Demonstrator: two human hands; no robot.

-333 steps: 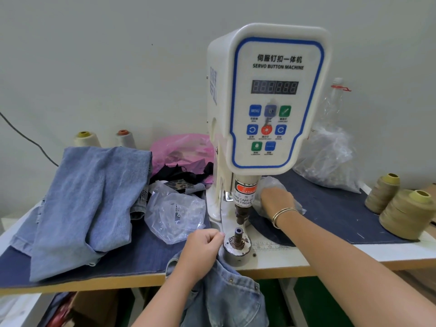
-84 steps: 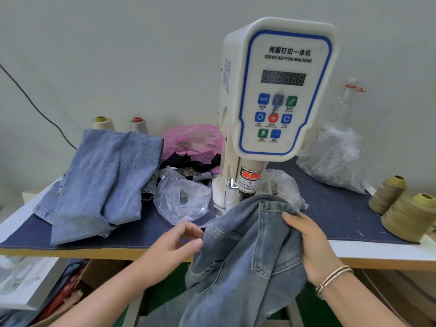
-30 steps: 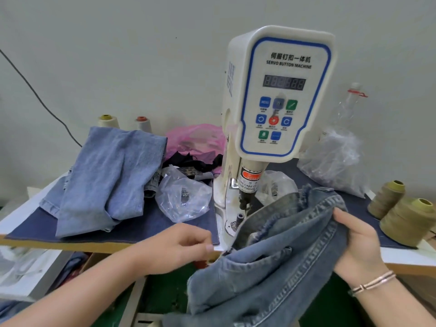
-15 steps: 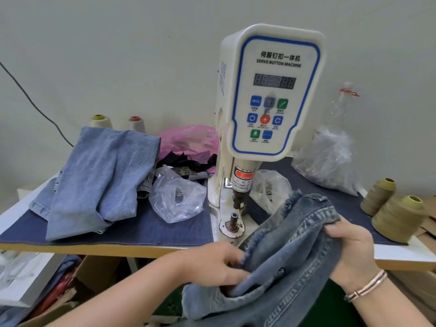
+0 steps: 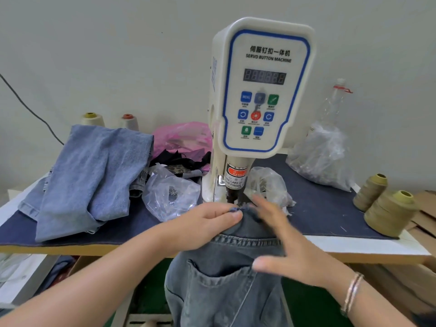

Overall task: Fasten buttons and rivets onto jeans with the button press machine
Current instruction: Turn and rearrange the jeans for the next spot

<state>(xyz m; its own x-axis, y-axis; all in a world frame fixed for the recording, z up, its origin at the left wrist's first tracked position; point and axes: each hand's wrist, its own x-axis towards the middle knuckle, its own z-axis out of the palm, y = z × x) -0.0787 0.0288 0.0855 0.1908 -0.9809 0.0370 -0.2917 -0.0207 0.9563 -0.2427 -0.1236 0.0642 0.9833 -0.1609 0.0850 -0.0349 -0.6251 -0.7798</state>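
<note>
The left hand is pinching the frayed edge of the jeans right under the head of the button press machine, thumb and fingers curling onto the cloth. The right hand is lying blurred and open on the denim just beside it, fingers straight. The jeans are hanging off the counter edge, faded blue-grey, pocket facing up.

4 thread cones, a pink bag, a plastic bottle.
</note>
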